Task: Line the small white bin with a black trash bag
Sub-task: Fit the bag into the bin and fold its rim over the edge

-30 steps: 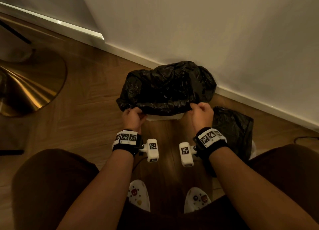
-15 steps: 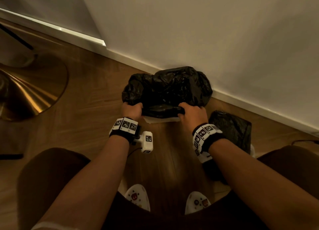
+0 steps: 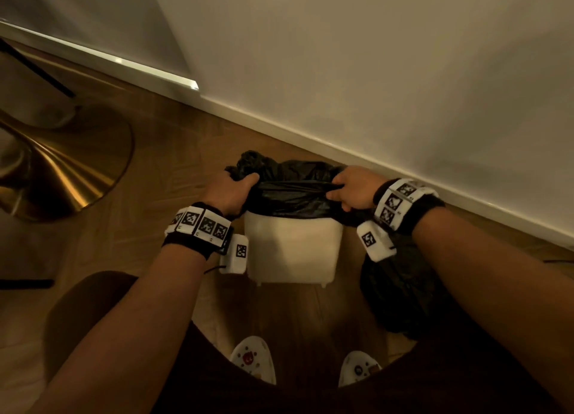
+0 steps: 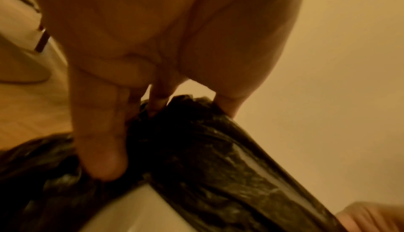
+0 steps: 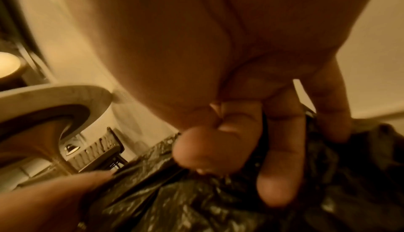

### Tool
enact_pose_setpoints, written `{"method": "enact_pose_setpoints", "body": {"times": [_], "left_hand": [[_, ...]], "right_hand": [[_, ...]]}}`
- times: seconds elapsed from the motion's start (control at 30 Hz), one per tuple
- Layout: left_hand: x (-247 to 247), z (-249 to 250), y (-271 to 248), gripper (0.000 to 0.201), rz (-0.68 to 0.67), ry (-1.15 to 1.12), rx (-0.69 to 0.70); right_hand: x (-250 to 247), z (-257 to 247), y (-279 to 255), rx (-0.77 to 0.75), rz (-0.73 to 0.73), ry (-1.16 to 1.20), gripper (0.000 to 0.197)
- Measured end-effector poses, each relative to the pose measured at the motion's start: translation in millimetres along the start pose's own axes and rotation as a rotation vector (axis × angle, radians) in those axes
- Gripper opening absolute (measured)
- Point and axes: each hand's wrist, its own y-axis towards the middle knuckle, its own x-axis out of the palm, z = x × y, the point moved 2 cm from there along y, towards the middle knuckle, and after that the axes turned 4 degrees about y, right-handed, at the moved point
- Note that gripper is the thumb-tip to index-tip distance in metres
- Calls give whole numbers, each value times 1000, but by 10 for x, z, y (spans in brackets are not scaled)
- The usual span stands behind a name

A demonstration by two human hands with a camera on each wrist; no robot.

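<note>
From the head view, the small white bin (image 3: 292,252) stood on the wood floor (image 3: 161,177) close to the wall (image 3: 372,72). The black trash bag (image 3: 295,190) sat over the top of the bin, and its edge was folded down over the near rim. The left hand (image 3: 231,193) held a bunch of the bag at the bin's left side, with fingers curled around it. The right hand (image 3: 354,187) pinched the bag at the right side. The plastic was pulled tight between the two hands. Another dark bag (image 3: 400,295) lay on the floor to the right of the bin.

From the left wrist view, the left hand's fingers (image 4: 102,149) dug into the crinkled plastic, and the thumb pressed on the other side. The white side of the bin showed just below.

From the right wrist view, the right hand's fingers (image 5: 280,175) were bent around a fold of the bag, and the thumb squeezed it.

To do this step well, I think both hands should pull the edge down evenly, a little at a time. A hard tug on one side could tip the bin or rip the thin plastic. The far rim was hidden, so I could not tell if the bag covered it.
</note>
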Motion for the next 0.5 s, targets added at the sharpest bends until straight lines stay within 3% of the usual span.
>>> {"method": "enact_pose_setpoints", "body": {"times": [0.17,0.27,0.37,0.5], "left_hand": [[176,-231,78,71,-58,352,-73],[377,-496,95,74,-175,464,-125],[505,-674,76,66,-206,538,-92],[509,-802,153,55,-134,693,-7]], "right_hand": [[208,107,150,210,-240,257,38],[496,162,248,191,-310,93,43],[698,259,349,118,-237,-115,44],[928,423,433,58,-8,-80,37]]}}
